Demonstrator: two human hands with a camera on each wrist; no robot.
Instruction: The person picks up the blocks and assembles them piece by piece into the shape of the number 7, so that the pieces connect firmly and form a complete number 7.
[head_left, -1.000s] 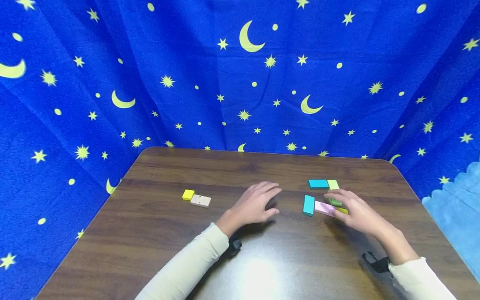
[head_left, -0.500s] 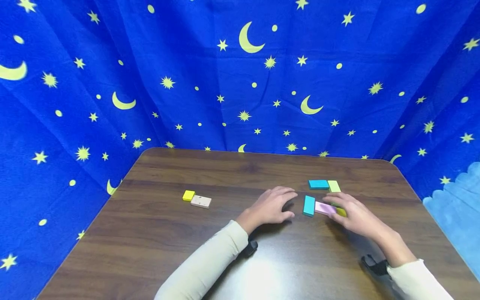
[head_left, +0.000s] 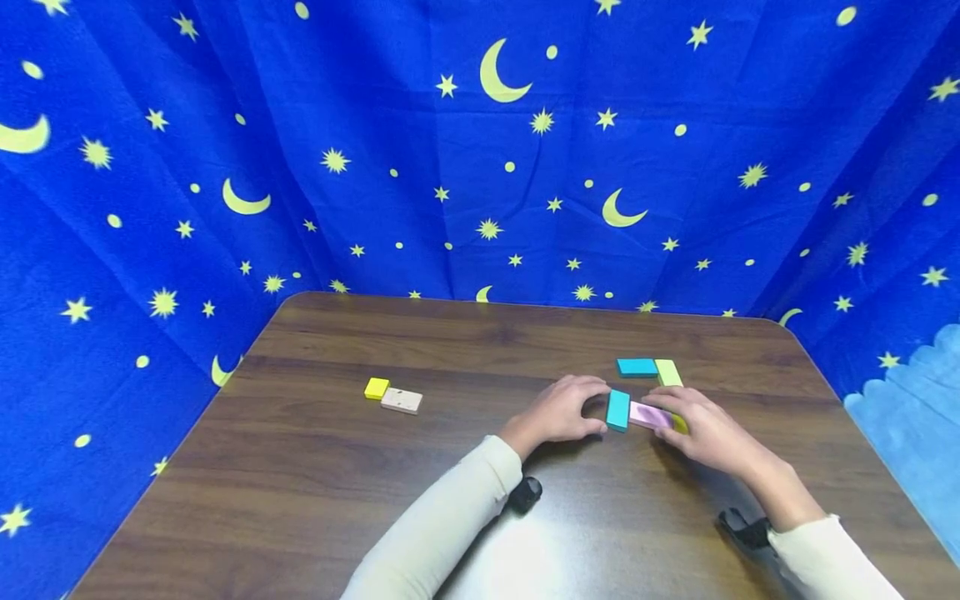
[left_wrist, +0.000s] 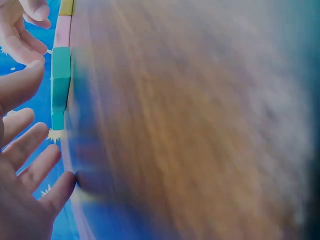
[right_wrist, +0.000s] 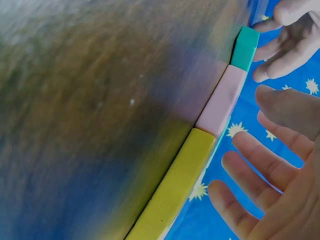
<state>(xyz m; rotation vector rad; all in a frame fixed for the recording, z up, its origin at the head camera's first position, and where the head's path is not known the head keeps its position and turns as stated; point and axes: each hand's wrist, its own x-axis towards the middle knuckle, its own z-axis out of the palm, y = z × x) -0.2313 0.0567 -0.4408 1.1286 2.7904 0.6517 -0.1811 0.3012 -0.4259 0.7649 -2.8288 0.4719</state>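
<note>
I see the left hand relaxed, fingers apart and gripping nothing, just left of a teal rectangular block on the brown wood-grained table. That block meets a pale pink rectangular block, which abuts a mustard-yellow rectangular block. I have the right hand loosely open by the row's right end. Far left, a bright yellow square block lies beside a speckled beige rectangular block.

A deep blue cloth printed with yellow moons, stars and dots hangs in folds behind and beside the brown wood-grained table, whose top catches a white glare near the front, and a scalloped light blue cloth shows at the right.
</note>
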